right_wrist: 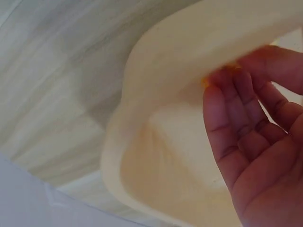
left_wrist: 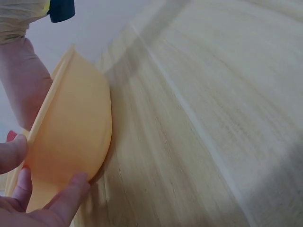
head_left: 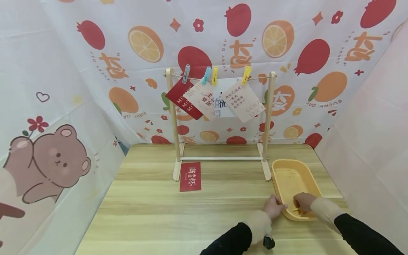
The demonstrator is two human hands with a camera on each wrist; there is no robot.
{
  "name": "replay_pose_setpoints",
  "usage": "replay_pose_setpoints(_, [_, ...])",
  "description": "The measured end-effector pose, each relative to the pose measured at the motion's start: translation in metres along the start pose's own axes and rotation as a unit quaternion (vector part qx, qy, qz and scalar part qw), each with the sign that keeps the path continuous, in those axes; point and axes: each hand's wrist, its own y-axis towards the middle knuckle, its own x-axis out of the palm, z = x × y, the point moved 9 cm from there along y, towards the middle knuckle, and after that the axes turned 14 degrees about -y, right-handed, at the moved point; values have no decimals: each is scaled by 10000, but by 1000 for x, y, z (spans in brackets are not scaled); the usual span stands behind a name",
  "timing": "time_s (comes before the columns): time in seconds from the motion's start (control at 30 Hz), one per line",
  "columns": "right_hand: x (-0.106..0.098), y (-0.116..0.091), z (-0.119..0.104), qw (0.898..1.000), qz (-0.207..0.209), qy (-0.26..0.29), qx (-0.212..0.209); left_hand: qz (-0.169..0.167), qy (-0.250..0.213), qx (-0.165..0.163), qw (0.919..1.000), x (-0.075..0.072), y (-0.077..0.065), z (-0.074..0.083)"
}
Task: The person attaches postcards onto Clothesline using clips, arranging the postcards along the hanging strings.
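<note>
A yellow plastic tray (head_left: pixel 288 177) lies on the right of the table. My left hand (head_left: pixel 273 207) pinches its near left rim; in the left wrist view the thumb is at the rim and a fingertip touches the tray's outer wall (left_wrist: pixel 78 113). Inside the tray's near end, my right hand (head_left: pixel 305 201) pinches a small yellow clip (head_left: pixel 298 211). Bits of yellow show at the curled fingertips in the right wrist view, the rest hidden by the fingers. A red card (head_left: pixel 190 177) with white writing lies flat by the rack's left foot.
A wooden rack (head_left: pixel 270 109) stands at the back, with a string across its top. Hanging from it by grey, blue and yellow clips (head_left: pixel 247 75) are a red card (head_left: pixel 183 97) and several pale ones (head_left: pixel 243 101). Printed cloth (head_left: pixel 204 21) surrounds the table.
</note>
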Motion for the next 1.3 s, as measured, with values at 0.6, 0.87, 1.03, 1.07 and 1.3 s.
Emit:
replay_pose_setpoints(0.6, [-3, 14, 2, 9927, -245, 11, 1177, -103, -111, 498, 9986, 2, 10, -9])
replay_pose_setpoints(0.87, [2, 26, 2, 9938, 23, 137, 1099, -17, -163, 130, 9998, 1, 1, -1])
replay_pose_setpoints(1.03, [5, 28, 14, 9886, -24, 442, 1439, -25, -167, 225, 9996, 0, -1, 3])
replay_pose_setpoints(1.07, [6, 27, 16, 9855, -108, 683, 1547, -24, -175, 244, 9995, -1, -2, 4])
replay_pose_setpoints(1.3, [10, 17, 21, 9593, -869, 1774, 2019, -24, -179, 183, 9997, -1, -1, 4])
